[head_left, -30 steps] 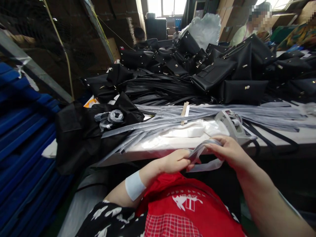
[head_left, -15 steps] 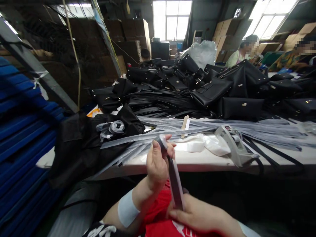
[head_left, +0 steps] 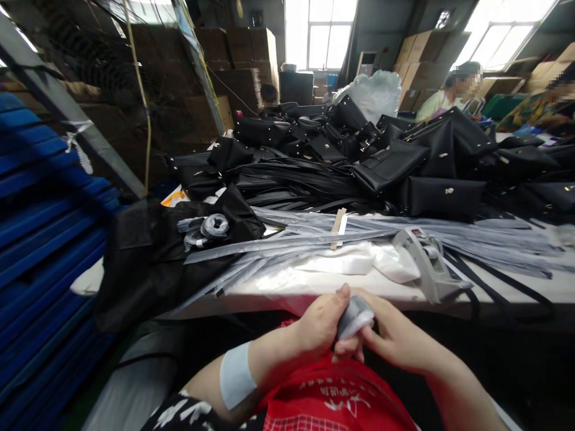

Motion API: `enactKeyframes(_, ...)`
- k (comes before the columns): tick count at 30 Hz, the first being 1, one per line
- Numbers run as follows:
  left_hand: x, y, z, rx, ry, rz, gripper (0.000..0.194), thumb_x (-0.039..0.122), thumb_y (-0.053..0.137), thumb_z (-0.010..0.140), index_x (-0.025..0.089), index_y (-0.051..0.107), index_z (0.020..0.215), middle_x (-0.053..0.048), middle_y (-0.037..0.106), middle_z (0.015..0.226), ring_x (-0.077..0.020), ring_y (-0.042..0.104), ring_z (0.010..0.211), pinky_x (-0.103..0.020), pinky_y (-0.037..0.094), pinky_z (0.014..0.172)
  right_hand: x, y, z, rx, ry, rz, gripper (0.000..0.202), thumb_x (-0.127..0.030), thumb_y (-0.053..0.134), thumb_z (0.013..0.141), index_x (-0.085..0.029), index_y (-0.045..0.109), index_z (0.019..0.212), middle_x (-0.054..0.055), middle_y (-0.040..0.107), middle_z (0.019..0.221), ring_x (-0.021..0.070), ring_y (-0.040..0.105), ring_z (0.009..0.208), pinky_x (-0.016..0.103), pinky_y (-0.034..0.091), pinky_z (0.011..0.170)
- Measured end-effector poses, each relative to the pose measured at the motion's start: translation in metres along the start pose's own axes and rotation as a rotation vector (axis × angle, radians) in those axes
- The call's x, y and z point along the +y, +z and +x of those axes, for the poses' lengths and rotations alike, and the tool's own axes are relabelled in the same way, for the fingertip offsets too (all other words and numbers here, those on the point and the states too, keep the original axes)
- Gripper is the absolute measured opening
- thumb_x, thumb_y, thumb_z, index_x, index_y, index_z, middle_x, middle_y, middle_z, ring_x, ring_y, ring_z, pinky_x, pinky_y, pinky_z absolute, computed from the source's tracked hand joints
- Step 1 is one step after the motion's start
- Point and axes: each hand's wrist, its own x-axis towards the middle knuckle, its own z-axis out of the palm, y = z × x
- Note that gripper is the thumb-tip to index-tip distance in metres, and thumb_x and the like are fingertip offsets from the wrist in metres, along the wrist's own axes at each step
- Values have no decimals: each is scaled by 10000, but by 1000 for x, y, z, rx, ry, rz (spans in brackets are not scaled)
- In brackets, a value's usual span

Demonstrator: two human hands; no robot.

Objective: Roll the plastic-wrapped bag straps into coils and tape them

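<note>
A strap in cloudy plastic wrap (head_left: 354, 316), wound into a roll, is between my two hands in front of the red apron (head_left: 332, 392). My left hand (head_left: 327, 320) is closed round the roll from the left, thumb on top and fingertips showing below it. From the right, my right hand (head_left: 390, 328) wraps the roll's other side, its fingers partly hidden behind it. Beyond my hands, long plastic-wrapped straps (head_left: 287, 244) lie along the table. Small rolled straps (head_left: 214, 225) rest on black fabric (head_left: 153, 263) at the left.
A tape dispenser (head_left: 420, 263) stands near the table's front edge (head_left: 269, 302). Black bags (head_left: 442, 197) and loose black straps are heaped behind. Blue stacked panels (head_left: 45, 257) and a slanted metal post (head_left: 85, 126) are at the left. Other people (head_left: 449, 96) sit across the table.
The strap's hanging length has been wound into the roll. My left hand moved right and down with it, and my right hand came up to meet it.
</note>
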Motion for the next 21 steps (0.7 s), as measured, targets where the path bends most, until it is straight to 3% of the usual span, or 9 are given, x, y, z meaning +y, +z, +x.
enactKeyframes(3, 8, -1, -3, 197, 324, 45, 772, 626, 91, 963, 87, 643, 1002, -13, 532, 512, -139, 540, 432, -268, 468, 478, -16, 34, 1, -220, 87, 226, 274, -311, 489, 925, -172, 713, 1000, 90, 723, 930, 224, 661, 895, 348, 529, 850)
enactKeyframes(5, 6, -13, 0, 349, 609, 379, 701, 614, 158, 969, 104, 626, 1075, -88, 657, 724, -193, 663, 676, -357, 544, 715, -26, 38, -3, -357, 102, 357, 329, -378, 485, 944, -162, 732, 972, 63, 717, 809, 187, 665, 774, 300, 541, 755)
enactKeyframes(7, -2, -30, 5, 330, 802, 828, 716, 701, 284, 907, 100, 633, 1078, -168, 695, 929, -281, 669, 931, -468, 488, 929, -31, 24, -10, -469, 80, 462, 382, -449, 527, 924, -140, 746, 970, 49, 693, 713, 154, 643, 653, 250, 523, 636)
enactKeyframes(8, -6, -37, 8, 277, 829, 1020, 761, 758, 341, 850, 89, 646, 1048, -197, 693, 955, -318, 655, 972, -501, 471, 949, -30, 13, -13, -501, 72, 488, 399, -472, 559, 901, -125, 754, 939, 47, 679, 677, 143, 623, 601, 233, 501, 582)
enactKeyframes(10, -14, -48, 11, 201, 721, 1248, 803, 814, 372, 787, 82, 672, 924, -202, 688, 841, -333, 662, 873, -498, 508, 856, -21, -13, -18, -457, 81, 412, 386, -475, 615, 859, -114, 751, 853, 40, 658, 639, 136, 594, 550, 219, 463, 522)
enactKeyframes(12, -17, -49, 11, 140, 462, 1242, 763, 770, 290, 851, 112, 667, 771, -136, 644, 670, -266, 645, 711, -407, 526, 726, -6, -33, -18, -268, 118, 172, 315, -431, 633, 846, -132, 731, 850, 38, 672, 683, 162, 620, 606, 241, 488, 568)
enactKeyframes(16, -7, -38, 6, 1, -40, 693, 859, 702, 39, 916, 129, 641, 696, -21, 504, 491, -126, 497, 449, -242, 415, 482, 17, -40, -11, 247, 87, -310, 392, -343, 647, 815, -189, 616, 1174, 106, 680, 1100, 283, 633, 1034, 412, 498, 917)
enactKeyframes(18, -1, -33, 4, -41, -192, 441, 878, 734, 44, 896, 117, 643, 717, 19, 417, 412, -100, 383, 352, -225, 325, 390, 19, -28, -10, 258, 10, -342, 509, -259, 610, 811, -210, 511, 1307, 121, 621, 1237, 285, 576, 1163, 455, 440, 1016)
enactKeyframes(21, 2, -30, 5, -101, -250, 216, 830, 752, 134, 892, 115, 642, 733, 54, 349, 357, -87, 322, 307, -214, 296, 362, 17, -6, -10, 84, -54, -267, 626, -130, 545, 769, -223, 432, 1378, 115, 575, 1323, 260, 542, 1221, 444, 408, 1057)
